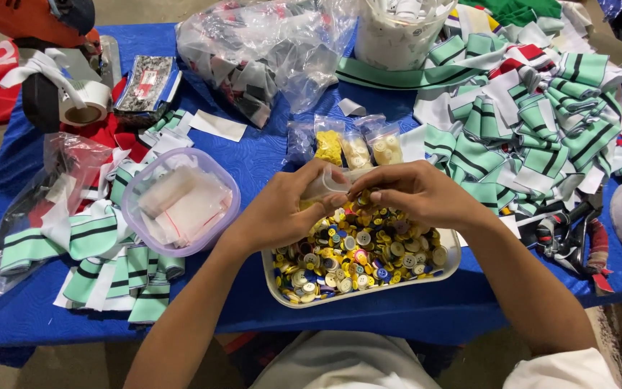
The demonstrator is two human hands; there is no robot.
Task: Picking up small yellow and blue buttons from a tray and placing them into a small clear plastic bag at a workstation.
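Note:
My left hand (282, 209) holds a small clear plastic bag (325, 184) over a white tray (449, 265) heaped with mixed coloured buttons (358, 252). Meeting it from the right, my right hand (415, 193) pinches its fingertips at the bag's mouth, just above the button pile. Whether a button is between those fingers is hidden. Three small filled bags of yellow and cream buttons (358, 150) lie on the blue table just behind my hands.
A clear round tub of empty small bags (181, 202) stands left of the tray. Green-and-white striped fabric pieces are piled at right (534, 122) and at left (102, 266). A white bucket (397, 36), a large plastic bag (253, 50) and a tape roll (84, 104) sit at the back.

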